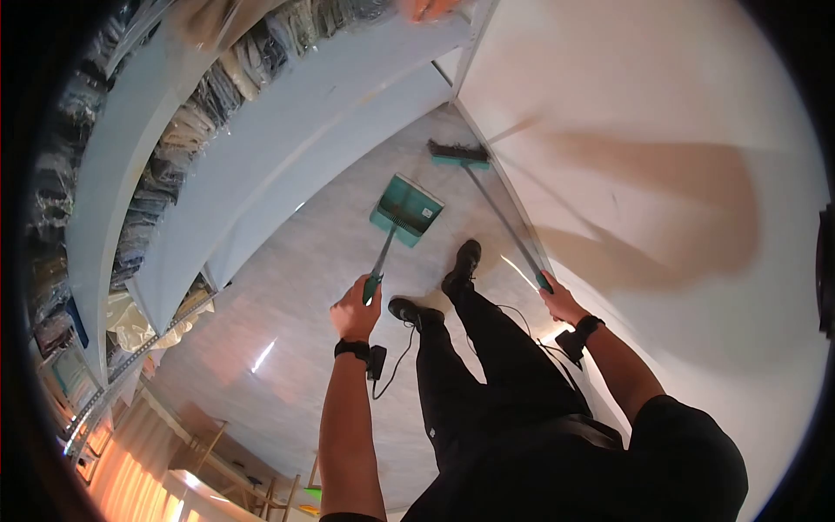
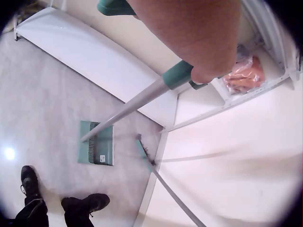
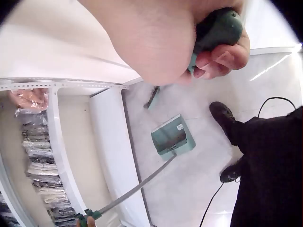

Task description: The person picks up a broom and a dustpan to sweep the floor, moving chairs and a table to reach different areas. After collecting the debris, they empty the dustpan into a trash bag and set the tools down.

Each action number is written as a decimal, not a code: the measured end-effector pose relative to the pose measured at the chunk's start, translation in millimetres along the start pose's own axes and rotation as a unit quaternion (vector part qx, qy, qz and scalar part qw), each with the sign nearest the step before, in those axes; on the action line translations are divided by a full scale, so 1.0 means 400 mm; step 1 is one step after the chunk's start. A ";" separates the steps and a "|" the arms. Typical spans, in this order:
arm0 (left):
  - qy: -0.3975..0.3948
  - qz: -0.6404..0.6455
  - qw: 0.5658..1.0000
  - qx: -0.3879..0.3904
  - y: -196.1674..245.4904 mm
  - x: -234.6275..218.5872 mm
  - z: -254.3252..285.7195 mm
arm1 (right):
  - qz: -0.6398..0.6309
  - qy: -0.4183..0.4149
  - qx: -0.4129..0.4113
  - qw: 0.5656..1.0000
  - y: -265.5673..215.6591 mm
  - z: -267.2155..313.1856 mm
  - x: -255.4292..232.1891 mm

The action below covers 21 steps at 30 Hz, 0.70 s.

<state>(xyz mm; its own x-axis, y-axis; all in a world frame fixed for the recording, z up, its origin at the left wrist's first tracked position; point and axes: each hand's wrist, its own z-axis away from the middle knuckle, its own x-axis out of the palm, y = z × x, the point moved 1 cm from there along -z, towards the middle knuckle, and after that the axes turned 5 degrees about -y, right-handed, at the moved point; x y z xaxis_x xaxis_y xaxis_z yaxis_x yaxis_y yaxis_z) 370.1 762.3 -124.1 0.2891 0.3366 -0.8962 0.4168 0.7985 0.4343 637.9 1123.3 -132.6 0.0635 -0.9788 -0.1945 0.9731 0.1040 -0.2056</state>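
The left hand grips the green handle of a long-handled dustpan, whose green pan rests on the floor. In the left wrist view that hand curls round the handle above the grey pole. The right hand grips the broom handle's green end; in the right wrist view its fingers wrap the green grip. The broom head, dark bristles on a green block, lies on the floor by the wall, beyond the dustpan and apart from it.
A white wall rises on the right. Shelves with plastic-wrapped bundles line the left. Black shoes stand near the dustpan. Cables hang by both wrists. Wooden furniture is at the lower left.
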 end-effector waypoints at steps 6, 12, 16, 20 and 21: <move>0.012 0.004 1.000 0.000 -0.003 0.011 0.013 | -0.099 -0.061 0.003 0.993 -0.003 0.119 0.053; 0.022 -0.005 1.000 0.009 -0.015 0.025 0.026 | -0.063 -0.133 -0.013 0.989 -0.088 0.161 0.104; -0.003 0.018 1.000 -0.015 -0.019 0.023 0.045 | -0.034 -0.145 -0.002 0.989 -0.145 0.197 0.095; -0.066 0.003 0.995 -0.080 -0.063 0.038 0.075 | 0.030 -0.139 -0.061 0.988 -0.176 0.271 0.067; -0.088 0.013 0.989 -0.119 -0.084 0.051 0.099 | 0.052 -0.156 -0.108 0.980 -0.173 0.291 0.051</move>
<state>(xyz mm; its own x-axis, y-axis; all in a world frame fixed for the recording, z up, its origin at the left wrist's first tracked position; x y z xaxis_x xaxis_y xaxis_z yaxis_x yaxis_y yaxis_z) 396.4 722.6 -153.4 0.4520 0.2826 -0.8460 0.1986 0.8928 0.4043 597.6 1075.7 -10.7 0.2583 -0.9635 0.0706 0.8898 0.2088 -0.4058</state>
